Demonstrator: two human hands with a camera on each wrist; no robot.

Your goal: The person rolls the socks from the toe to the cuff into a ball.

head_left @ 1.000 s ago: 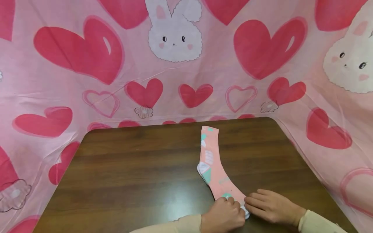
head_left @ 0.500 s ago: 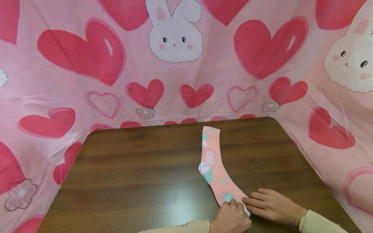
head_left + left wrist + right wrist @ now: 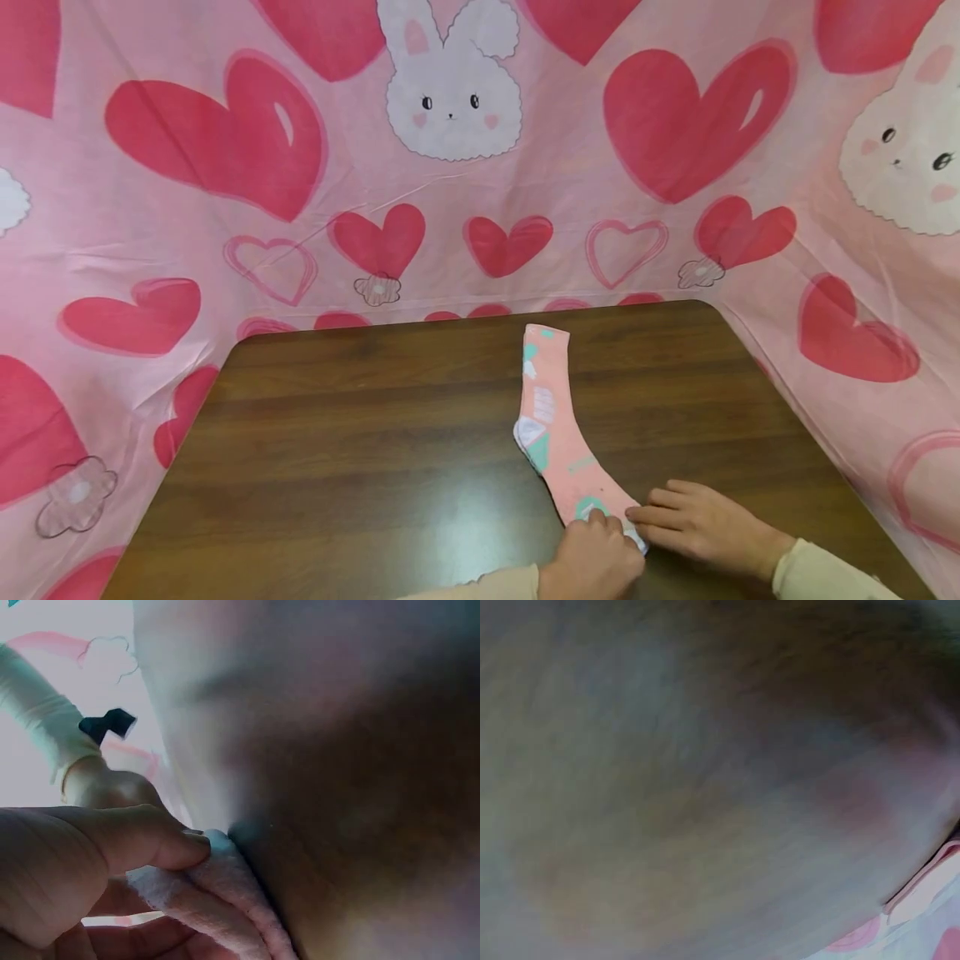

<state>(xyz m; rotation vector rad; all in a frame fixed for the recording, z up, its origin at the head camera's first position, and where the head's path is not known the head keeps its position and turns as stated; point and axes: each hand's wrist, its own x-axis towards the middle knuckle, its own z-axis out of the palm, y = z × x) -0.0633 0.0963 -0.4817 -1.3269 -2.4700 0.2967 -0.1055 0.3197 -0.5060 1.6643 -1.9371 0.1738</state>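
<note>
Two pink socks (image 3: 555,400) with mint and white patches lie flat, one on the other, slanting down the table in the head view. Their cuffs point to the far edge, their white toes to me. My left hand (image 3: 596,554) pinches the toe end; in the left wrist view its thumb (image 3: 161,836) presses on the doubled toe layers (image 3: 225,892) with fingers beneath. From the right side my right hand (image 3: 697,525) touches the toe edge, fingers fairly straight. Its thumb is hidden. The right wrist view is mostly blurred tabletop, with neither hand plainly visible.
The brown wooden table (image 3: 360,433) has rounded far corners. A pink cloth backdrop (image 3: 555,183) with hearts and rabbits closes in the back and both sides. Dark wood grain and a light reflection show left of the socks.
My left hand has shifted slightly right along the toe, uncovering more of the mint patch. The right hand stays nearly in place. The head view has shifted a little.
</note>
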